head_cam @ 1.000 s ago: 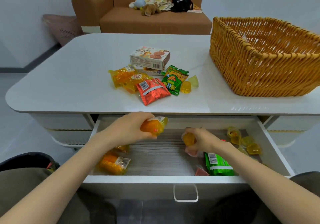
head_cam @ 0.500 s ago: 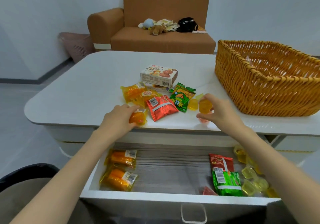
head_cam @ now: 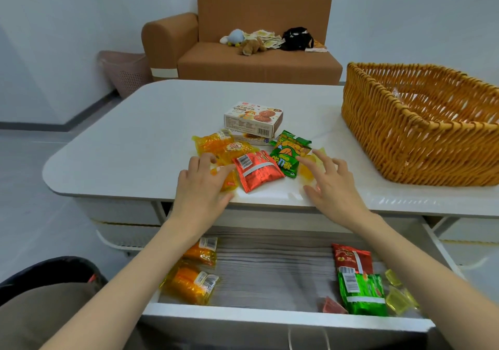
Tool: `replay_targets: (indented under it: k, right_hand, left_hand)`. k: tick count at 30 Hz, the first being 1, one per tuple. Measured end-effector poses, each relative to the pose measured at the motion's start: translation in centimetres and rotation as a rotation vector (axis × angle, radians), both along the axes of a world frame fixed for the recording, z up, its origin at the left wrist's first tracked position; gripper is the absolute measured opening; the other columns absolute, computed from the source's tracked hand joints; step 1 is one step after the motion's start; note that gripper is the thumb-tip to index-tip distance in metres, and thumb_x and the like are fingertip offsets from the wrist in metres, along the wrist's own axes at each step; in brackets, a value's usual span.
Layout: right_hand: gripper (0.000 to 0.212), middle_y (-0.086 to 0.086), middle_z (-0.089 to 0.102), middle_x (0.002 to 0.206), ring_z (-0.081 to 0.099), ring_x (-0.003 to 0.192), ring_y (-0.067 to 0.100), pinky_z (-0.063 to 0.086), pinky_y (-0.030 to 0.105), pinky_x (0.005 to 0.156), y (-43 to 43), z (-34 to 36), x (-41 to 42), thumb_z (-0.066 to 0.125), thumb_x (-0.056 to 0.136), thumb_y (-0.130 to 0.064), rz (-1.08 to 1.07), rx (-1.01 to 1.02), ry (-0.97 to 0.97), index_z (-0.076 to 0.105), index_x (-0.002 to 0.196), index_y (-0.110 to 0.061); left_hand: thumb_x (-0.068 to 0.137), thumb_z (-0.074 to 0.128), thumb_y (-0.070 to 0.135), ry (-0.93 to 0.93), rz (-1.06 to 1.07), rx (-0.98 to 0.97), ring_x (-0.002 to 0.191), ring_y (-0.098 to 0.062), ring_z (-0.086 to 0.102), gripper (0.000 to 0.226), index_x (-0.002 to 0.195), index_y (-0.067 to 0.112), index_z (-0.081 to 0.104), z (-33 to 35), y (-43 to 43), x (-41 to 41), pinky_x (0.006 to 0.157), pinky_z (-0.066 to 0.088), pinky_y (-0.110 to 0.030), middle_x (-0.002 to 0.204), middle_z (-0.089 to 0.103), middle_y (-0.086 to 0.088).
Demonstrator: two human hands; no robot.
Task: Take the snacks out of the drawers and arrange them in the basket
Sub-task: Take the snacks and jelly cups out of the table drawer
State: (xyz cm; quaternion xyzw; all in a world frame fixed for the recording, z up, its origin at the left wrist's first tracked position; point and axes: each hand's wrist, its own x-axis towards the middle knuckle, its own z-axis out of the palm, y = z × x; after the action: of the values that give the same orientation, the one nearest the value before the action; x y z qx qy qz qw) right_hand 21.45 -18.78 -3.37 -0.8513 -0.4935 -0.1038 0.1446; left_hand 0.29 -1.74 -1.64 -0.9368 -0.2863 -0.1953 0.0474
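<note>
Our left hand (head_cam: 201, 187) rests loose-fingered on a small orange snack packet (head_cam: 229, 182) on the white tabletop (head_cam: 121, 147); our right hand (head_cam: 330, 185), fingers spread and empty, hovers over a yellow jelly cup (head_cam: 305, 172). The woven wicker basket (head_cam: 405, 147) stands to the right of both, nearer our right hand.

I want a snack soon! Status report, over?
Left hand touches orange pack; right hand holds nothing. Snacks on table, more in drawer. Nothing blocks basket.

One head-worn view looks forward and down, close over table (head_cam: 121, 147) and drawer (head_cam: 270, 318); edges seemingly warped.
</note>
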Motion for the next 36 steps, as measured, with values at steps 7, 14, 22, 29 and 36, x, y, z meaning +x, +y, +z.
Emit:
replay_targets:
  k: [7, 14, 22, 29, 36]
  right_hand:
    - [0.067, 0.015, -0.009, 0.160, -0.015, 0.146, 0.033, -0.002, 0.050, 0.119, 0.3, -4.2, -2.5, 0.002, 0.096, -0.048, -0.088, -0.144, -0.081, 0.003, 0.154, -0.015]
    - [0.057, -0.001, -0.028, 0.155, -0.033, 0.140, 0.026, -0.016, 0.031, 0.111, 2.7, -1.8, -0.2, 0.007, 0.099, -0.047, 0.032, -0.202, 0.107, 0.013, 0.153, -0.029]
    - [0.049, -0.004, -0.026, 0.157, -0.033, 0.140, 0.027, -0.014, 0.040, 0.116, 6.8, -0.7, 3.4, 0.023, 0.105, -0.034, 0.081, -0.222, 0.237, 0.013, 0.153, -0.030]
    - [0.046, -0.005, -0.004, 0.161, -0.019, 0.145, 0.031, 0.002, 0.045, 0.117, 5.3, 0.2, 4.0, 0.046, 0.099, -0.013, 0.151, 0.007, 0.244, 0.041, 0.143, -0.026]
    - [0.021, -0.009, 0.066, 0.100, 0.061, 0.086, 0.011, 0.052, 0.033, 0.077, -0.6, 5.1, 0.2, 0.054, 0.096, -0.025, 0.209, 0.195, 0.346, 0.061, 0.115, -0.023]
  left_hand:
    - [0.095, 0.015, 0.063, 0.304, 0.001, -0.089, 0.139, -0.049, -0.021, 0.059, 0.148, 0.048, -0.006, -2.4, -3.8, -0.3, 0.113, -0.008, -0.058, 0.156, -0.026, -0.013]
    - [0.084, -0.003, 0.076, 0.302, 0.000, -0.258, 0.136, -0.043, -0.034, 0.065, 0.145, 0.055, 0.004, -2.7, -1.2, 2.9, 0.109, -0.022, -0.053, 0.155, -0.031, -0.001]
    - [0.089, 0.010, 0.072, 0.379, 0.035, -0.342, 0.138, -0.045, -0.029, 0.062, 0.147, 0.050, 0.018, -1.0, 3.8, 7.8, 0.111, -0.018, -0.055, 0.158, -0.024, -0.001]
    - [0.098, 0.018, 0.058, 0.246, -0.052, -0.343, 0.133, -0.040, -0.040, 0.051, 0.148, 0.046, 0.017, -0.7, 4.5, 7.4, 0.108, -0.024, -0.050, 0.157, -0.027, 0.002]
    - [0.098, 0.049, 0.028, -0.172, -0.283, -0.286, 0.146, -0.022, 0.013, 0.048, 0.145, 0.033, 0.037, 0.6, 0.2, 1.6, 0.114, 0.019, -0.036, 0.155, 0.026, 0.004]
